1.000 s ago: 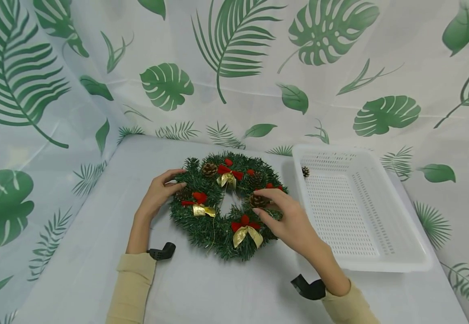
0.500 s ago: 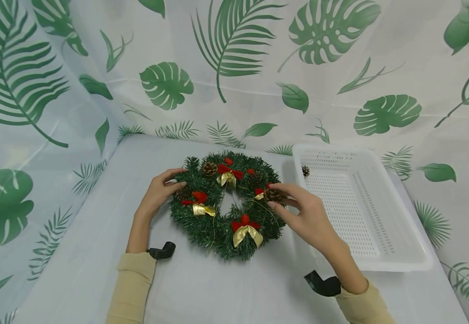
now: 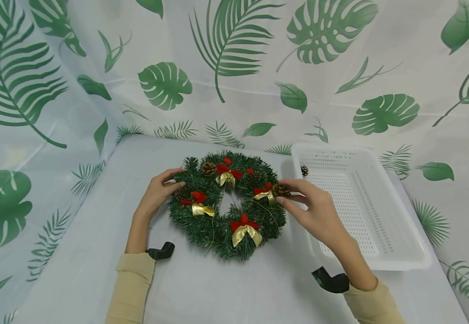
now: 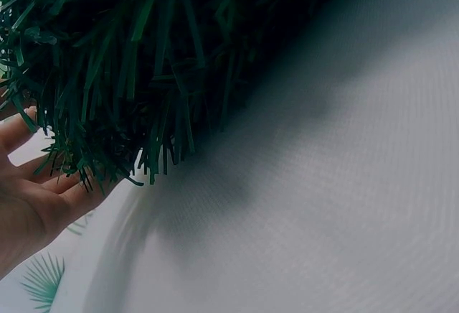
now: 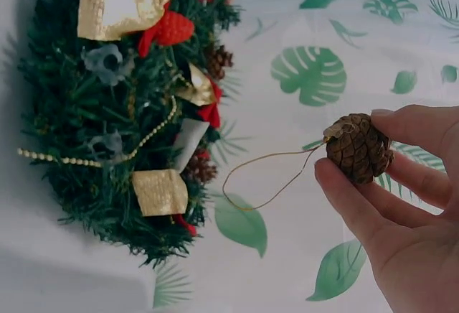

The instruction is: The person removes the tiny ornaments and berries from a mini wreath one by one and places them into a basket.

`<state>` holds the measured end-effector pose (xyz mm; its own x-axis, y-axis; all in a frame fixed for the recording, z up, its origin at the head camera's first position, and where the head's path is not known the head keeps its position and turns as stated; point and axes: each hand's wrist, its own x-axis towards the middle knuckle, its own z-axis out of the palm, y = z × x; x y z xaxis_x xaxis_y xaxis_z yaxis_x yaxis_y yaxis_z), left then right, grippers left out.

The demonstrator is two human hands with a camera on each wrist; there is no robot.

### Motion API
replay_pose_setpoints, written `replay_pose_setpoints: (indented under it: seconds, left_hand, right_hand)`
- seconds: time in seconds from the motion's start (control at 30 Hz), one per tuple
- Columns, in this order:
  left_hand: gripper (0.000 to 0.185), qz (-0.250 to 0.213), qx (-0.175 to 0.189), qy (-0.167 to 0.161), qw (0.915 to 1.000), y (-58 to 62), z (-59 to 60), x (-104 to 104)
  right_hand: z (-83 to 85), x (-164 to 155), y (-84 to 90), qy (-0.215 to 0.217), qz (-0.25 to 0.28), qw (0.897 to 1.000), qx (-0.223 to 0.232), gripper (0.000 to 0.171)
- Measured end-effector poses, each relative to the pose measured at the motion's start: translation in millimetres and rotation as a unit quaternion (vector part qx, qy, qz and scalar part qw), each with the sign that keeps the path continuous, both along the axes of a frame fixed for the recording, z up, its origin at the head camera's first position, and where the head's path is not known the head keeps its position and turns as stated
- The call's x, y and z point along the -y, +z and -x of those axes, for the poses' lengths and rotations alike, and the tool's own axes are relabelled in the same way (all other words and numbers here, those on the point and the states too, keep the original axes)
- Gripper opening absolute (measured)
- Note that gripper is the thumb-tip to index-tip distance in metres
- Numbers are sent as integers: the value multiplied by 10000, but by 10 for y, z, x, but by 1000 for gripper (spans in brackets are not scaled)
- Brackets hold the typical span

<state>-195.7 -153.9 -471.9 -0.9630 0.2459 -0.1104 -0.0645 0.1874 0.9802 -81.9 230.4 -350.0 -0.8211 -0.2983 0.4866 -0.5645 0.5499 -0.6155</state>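
Note:
A green tinsel wreath (image 3: 218,234) lies on the white table, decked with red and gold bows, pine cones and a beaded gold string. At its left edge my left hand (image 3: 153,195) holds the greenery; in the left wrist view its fingertips disappear among the needles. Between thumb and fingers, my right hand (image 3: 315,209) pinches a brown pine cone (image 5: 356,149) over the wreath's right side. A thin gold loop (image 5: 247,205) hangs from the cone and is apart from the wreath in the right wrist view.
To the right of the wreath stands a white perforated plastic basket (image 3: 404,243). One small pine cone (image 3: 304,170) lies inside by its left wall. A leaf-printed cloth (image 3: 250,108) hangs behind and beside the table (image 3: 210,292).
My right hand has drawn the pine cone from near the wreath's centre opening out to the right, uncovering a red and gold bow. The left hand stays at the wreath's left edge.

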Motion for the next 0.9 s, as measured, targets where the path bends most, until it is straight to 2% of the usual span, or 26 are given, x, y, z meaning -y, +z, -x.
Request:
replay_pose_setpoints:
  seconds: [0.63, 0.9]
  left_hand:
    - [53, 54, -48, -25, 10000, -4, 1, 8]
    - [52, 120, -57, 10, 9999, -1, 0, 2]
  right_hand:
    - [50, -193, 14, -244, -21, 9993, 272, 40]
    - [66, -301, 77, -535, 20, 9972, 522, 37]
